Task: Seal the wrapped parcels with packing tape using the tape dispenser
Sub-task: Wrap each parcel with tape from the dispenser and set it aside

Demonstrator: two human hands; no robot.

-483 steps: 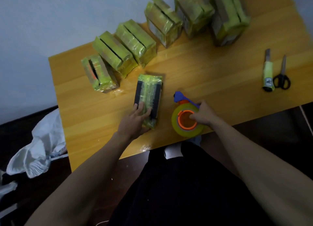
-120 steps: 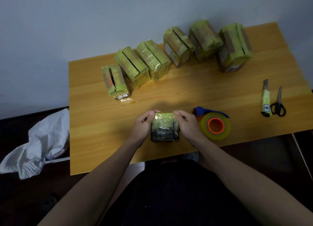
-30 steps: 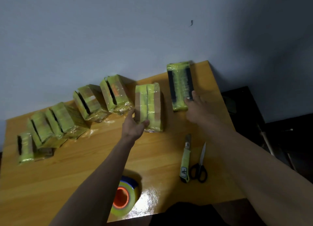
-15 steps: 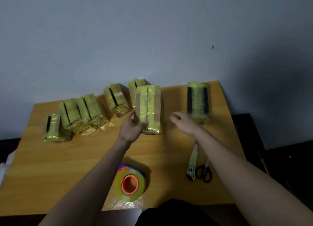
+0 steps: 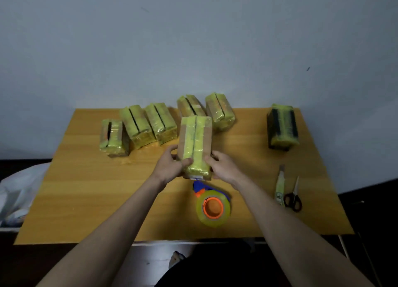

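Observation:
A brown parcel banded with yellow-green tape is held at the middle of the wooden table. My left hand grips its near left corner, thumb on top. On the near right corner my right hand grips the same parcel. The tape dispenser, blue handle with an orange core and a yellow-clear roll, lies just in front of the parcel, untouched. A black parcel with yellow tape stands alone at the far right.
Several taped parcels stand in a row at the back left, against the grey wall. A utility knife and black scissors lie at the right. A white bag sits on the floor, left of the table.
My right hand left the black parcel at the far right and came over to the brown parcel. Both hands have drawn that parcel out of the row toward me.

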